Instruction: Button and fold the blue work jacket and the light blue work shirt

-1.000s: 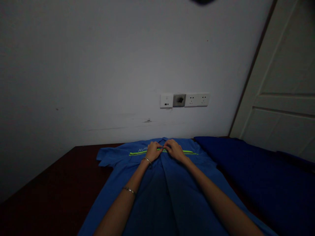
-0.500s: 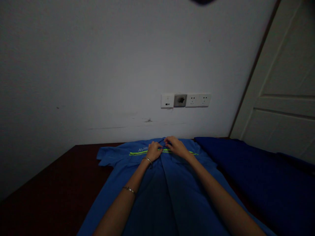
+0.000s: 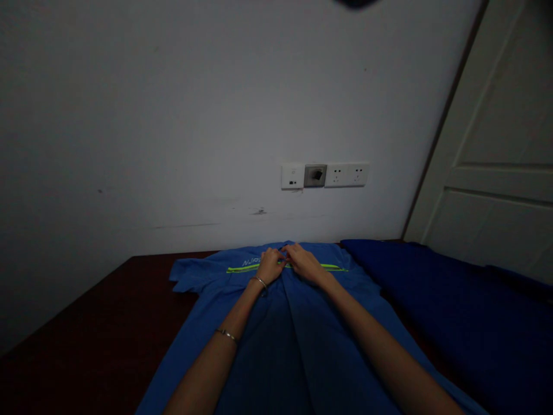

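Observation:
A blue short-sleeved shirt [image 3: 242, 323] lies spread out with its front placket running toward me. Bright yellow-green stripes and white lettering cross its chest. My left hand [image 3: 271, 265] is closed on the shirt's front edge near the collar; bracelets circle that arm. Right beside it, my right hand [image 3: 302, 262] has its fingers bent in and pinching at the same spot on the placket. The fingertips of both hands meet there, and whatever small part lies between them is hidden.
The shirt rests on a dark red-brown tabletop [image 3: 108, 323] against a pale wall [image 3: 194, 115]. Darker blue folded cloth [image 3: 453, 311] lies to the right. Sockets and a switch panel [image 3: 325, 175] are on the wall; a white panelled door [image 3: 496, 190] stands at right.
My right hand has moved slightly left and its fingers have closed in against my left hand's fingertips. The left hand stays in place on the shirt.

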### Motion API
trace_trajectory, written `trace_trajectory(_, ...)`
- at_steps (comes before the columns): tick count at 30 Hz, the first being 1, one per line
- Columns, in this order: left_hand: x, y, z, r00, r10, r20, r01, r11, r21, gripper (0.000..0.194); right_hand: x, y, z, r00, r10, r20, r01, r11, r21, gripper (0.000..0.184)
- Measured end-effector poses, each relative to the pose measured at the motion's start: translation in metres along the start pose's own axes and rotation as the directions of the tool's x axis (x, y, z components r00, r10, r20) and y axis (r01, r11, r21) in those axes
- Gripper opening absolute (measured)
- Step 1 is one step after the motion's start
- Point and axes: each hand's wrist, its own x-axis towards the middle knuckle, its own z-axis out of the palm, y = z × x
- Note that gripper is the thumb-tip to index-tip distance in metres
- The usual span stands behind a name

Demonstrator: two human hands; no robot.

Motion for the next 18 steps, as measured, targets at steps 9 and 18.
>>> trace_trajectory(9, -0.005, 0.002, -0.009, 0.992, 0.121, 0.037, -0.124, 0.989, 0.080, 0.016, -0.001, 0.012, 0.012, 0.997, 0.056, -0.048, -0.046, 0.980, 0.192, 0.031)
trace_trajectory(18, -0.007, 0.004, -0.008, 0.988, 0.148, 0.050, -0.152, 0.985, 0.083, 0.016, 0.004, 0.026, 0.027, 0.993, 0.102, -0.051, -0.078, 0.932, 0.353, 0.027)
